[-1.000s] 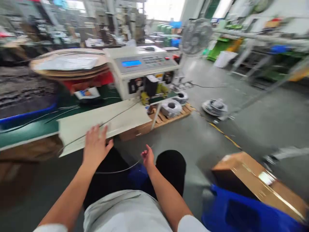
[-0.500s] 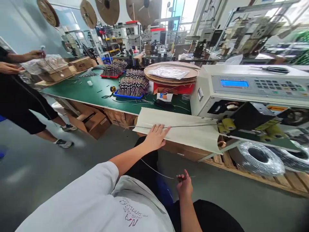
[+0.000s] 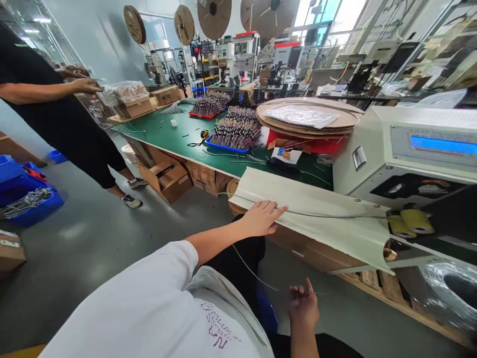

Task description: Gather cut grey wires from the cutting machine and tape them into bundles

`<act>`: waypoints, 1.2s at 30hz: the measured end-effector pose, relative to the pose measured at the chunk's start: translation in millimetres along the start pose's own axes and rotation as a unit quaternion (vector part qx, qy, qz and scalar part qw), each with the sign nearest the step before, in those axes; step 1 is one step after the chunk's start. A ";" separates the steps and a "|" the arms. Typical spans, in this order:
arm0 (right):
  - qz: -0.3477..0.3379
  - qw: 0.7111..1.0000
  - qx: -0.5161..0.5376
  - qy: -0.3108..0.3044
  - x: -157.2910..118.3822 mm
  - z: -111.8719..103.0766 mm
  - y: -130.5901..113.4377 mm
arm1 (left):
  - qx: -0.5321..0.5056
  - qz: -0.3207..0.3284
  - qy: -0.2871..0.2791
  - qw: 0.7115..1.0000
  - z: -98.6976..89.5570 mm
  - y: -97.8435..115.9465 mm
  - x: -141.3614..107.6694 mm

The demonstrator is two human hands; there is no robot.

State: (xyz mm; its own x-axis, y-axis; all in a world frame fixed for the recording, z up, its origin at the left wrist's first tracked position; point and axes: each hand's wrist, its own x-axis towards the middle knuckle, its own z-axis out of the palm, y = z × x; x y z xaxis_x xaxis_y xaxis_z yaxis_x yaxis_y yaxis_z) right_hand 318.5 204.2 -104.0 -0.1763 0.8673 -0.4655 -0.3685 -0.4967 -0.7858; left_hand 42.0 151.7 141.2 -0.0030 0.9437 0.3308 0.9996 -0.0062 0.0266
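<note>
My left hand lies flat, fingers stretched out, over a thin grey cable on a pale, curved metal tray. The cable runs from the yellow rollers of a machine on the right, under my hand, and past the tray's left end. Low in front of my lap is my right hand, its fingers curled and the index finger raised. A thin pale cable hangs in a curve towards it and seems to pass through the fingers, which are partly blurred.
On the green table stand a blue tray of bundled parts, a red tray and stacked cardboard discs. Cardboard boxes sit below. A person stands at the left, near blue bins. Wrapped coils lie lower right.
The view has turned left, so the scene sits further right and the blue bins show. My left hand stays on the cable; my right hand keeps much the same pose.
</note>
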 end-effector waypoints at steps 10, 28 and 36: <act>0.032 0.998 0.052 0.015 -39.3 36.8 -15.4 | -0.044 -0.026 -0.004 0.999 -13.9 -44.5 -28.8; -0.054 0.977 0.200 -0.042 -71.2 43.6 -45.0 | -0.043 0.092 -0.166 0.981 45.3 7.2 -160.6; -0.081 0.978 0.193 -0.010 -67.8 30.5 -41.5 | -0.044 0.027 -0.140 0.989 53.8 -7.5 -154.0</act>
State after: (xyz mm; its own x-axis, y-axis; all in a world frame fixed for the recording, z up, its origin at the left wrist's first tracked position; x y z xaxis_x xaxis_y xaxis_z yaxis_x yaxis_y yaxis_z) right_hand 318.0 167.0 -27.4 -0.1030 0.9362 -0.3360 -0.7088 -0.3061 -0.6355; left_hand 36.4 24.1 39.3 0.0703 0.9957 0.0610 0.9918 -0.0763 0.1027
